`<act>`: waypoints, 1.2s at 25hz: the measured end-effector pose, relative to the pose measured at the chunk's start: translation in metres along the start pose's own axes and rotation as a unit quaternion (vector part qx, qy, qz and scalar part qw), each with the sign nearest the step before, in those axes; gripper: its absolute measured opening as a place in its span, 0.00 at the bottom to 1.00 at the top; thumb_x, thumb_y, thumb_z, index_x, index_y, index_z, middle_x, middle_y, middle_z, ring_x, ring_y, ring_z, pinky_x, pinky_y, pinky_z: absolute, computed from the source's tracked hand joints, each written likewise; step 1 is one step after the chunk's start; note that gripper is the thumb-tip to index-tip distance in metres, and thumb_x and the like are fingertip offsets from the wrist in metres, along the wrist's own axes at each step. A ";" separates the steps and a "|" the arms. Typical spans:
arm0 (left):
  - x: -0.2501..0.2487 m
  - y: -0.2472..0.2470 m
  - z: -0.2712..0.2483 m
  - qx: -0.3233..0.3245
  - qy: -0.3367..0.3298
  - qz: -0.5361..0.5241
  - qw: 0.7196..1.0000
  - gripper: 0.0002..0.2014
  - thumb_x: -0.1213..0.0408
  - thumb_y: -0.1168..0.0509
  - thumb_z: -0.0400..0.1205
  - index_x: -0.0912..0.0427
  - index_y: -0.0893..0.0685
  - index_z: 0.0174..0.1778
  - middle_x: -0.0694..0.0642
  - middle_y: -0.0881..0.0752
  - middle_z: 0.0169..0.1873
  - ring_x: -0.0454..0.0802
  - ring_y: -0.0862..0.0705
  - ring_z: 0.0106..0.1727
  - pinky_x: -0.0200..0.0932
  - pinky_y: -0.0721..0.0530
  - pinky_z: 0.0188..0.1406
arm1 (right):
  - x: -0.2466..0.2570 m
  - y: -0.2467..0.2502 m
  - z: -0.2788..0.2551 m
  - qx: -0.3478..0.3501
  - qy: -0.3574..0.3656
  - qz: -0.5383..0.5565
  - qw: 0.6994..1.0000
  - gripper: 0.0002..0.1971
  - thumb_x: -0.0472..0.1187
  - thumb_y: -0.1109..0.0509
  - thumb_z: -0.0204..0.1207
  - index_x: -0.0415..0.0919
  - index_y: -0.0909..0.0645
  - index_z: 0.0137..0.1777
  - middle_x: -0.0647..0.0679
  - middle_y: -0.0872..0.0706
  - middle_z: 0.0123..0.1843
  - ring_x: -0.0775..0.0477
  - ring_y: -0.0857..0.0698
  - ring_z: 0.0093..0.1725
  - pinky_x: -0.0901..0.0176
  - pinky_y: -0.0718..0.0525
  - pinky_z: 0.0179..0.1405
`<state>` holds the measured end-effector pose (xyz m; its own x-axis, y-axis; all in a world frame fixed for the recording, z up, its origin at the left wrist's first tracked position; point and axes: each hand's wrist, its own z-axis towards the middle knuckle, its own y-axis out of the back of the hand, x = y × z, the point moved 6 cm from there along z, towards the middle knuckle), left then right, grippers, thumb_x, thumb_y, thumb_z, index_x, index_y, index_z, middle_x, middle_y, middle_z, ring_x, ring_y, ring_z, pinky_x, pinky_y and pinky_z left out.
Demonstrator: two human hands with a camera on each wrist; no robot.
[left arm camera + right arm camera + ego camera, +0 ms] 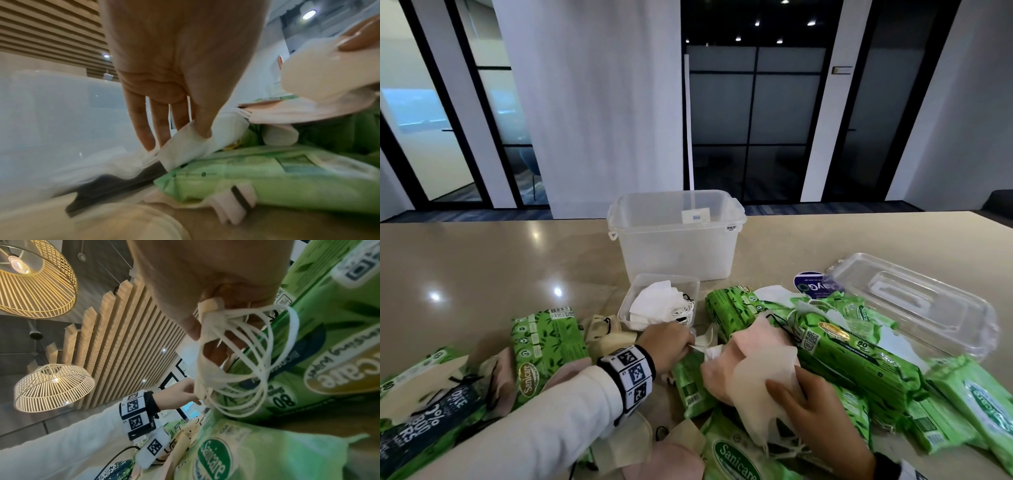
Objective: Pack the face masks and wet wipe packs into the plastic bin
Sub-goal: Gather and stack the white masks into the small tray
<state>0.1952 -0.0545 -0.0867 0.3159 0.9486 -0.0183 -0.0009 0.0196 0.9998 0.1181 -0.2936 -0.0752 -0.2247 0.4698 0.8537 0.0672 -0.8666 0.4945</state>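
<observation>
A clear plastic bin stands empty at the table's middle. In front of it my left hand pinches a white face mask between thumb and fingers, low over a green wet wipe pack. My right hand grips a stack of pink and white masks, thumb on top; their ear loops dangle in the right wrist view. Both hands are close together. Several green wipe packs and loose masks lie across the near table.
A small clear tub holding white masks sits just before the bin. The bin's clear lid lies at the right, over a blue round label. A dark-printed pack lies at the near left. Bare tabletop stretches left of the bin.
</observation>
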 end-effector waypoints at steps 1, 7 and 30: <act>0.005 0.003 -0.003 -0.004 0.008 -0.019 1.000 0.11 0.59 0.40 0.84 0.49 0.14 0.58 0.52 0.13 0.55 0.55 0.15 0.57 0.50 0.18 0.51 | 0.000 0.001 0.001 0.000 -0.004 0.008 1.000 0.16 0.52 0.27 0.75 0.39 0.17 0.36 0.41 0.16 0.30 0.51 0.19 0.27 0.50 0.26 0.28; 0.036 0.055 -0.041 -0.098 0.060 -0.119 0.986 0.09 0.54 0.40 0.86 0.50 0.17 0.53 0.53 0.12 0.41 0.54 0.14 0.48 0.47 0.20 0.43 | 0.000 0.007 0.005 -0.004 -0.012 0.061 0.998 0.15 0.52 0.31 0.77 0.41 0.15 0.37 0.44 0.14 0.31 0.45 0.17 0.31 0.49 0.24 0.30; -0.037 0.040 -0.049 -0.154 0.031 -0.590 0.792 0.16 0.46 0.27 0.67 0.54 0.21 0.39 0.43 0.18 0.33 0.41 0.20 0.40 0.40 0.24 0.44 | 0.038 -0.043 0.007 0.103 -0.132 0.445 0.880 0.11 0.42 0.34 0.76 0.41 0.14 0.53 0.45 0.09 0.53 0.44 0.12 0.57 0.46 0.17 0.62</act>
<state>0.1369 -0.0735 -0.0465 0.2213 0.2261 -0.9486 0.0260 0.9710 0.2375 0.1138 -0.2372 -0.0632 0.2377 -0.3332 0.9124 0.2832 -0.8747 -0.3932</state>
